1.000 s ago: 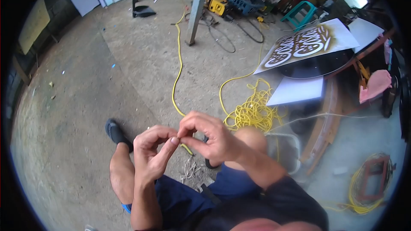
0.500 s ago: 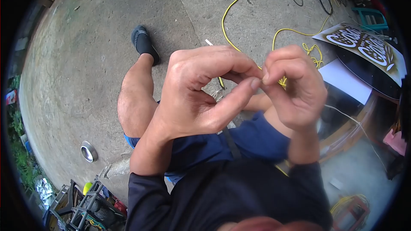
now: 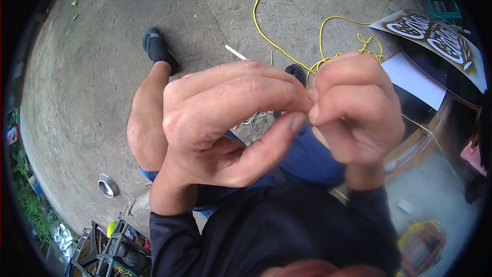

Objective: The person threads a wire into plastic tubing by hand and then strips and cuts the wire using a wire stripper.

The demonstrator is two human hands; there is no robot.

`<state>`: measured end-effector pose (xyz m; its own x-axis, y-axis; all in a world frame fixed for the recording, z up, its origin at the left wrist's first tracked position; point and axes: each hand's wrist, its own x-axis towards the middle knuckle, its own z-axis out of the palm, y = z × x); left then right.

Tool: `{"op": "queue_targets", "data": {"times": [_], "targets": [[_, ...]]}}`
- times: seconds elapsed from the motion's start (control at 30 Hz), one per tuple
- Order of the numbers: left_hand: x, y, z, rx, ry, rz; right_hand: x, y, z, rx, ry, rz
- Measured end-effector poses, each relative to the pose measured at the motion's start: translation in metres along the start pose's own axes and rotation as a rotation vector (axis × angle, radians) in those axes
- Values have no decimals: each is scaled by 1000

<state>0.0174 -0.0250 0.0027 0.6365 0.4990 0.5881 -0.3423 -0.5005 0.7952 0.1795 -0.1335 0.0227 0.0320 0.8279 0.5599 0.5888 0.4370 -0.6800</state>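
The person's 2 hands meet right of the frame's centre. The left hand's (image 3: 220,128) fingers curve toward its thumb — whether their tips close fully cannot be told. The right hand's (image 3: 361,107) fingers are closed at the tips; any item between the 2 hands is too small to tell. White strands (image 3: 253,118) show just beyond the left hand — yellow cord (image 3: 254,11) loops across the upper right.

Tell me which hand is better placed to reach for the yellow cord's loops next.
Probably the right: the right hand appears right beside the loops of yellow cord, while the left hand appears farther off.
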Motion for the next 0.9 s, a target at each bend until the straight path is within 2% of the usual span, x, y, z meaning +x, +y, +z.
{"op": "queue_targets", "data": {"times": [0.23,0.33,0.53,0.9], "targets": [[0,-2,0,15,-18,29,-2,-5,-2,-79,9,-18],[0,-1,0,34,-38,-1,-4,-3,-3,-19,9,-31],[-4,-6,3,-94,-12,-31,-7,-5,-1,-10,21,5],[-9,-6,2,-399,-52,-235,-9,-11,7,-52,66,29]]}}
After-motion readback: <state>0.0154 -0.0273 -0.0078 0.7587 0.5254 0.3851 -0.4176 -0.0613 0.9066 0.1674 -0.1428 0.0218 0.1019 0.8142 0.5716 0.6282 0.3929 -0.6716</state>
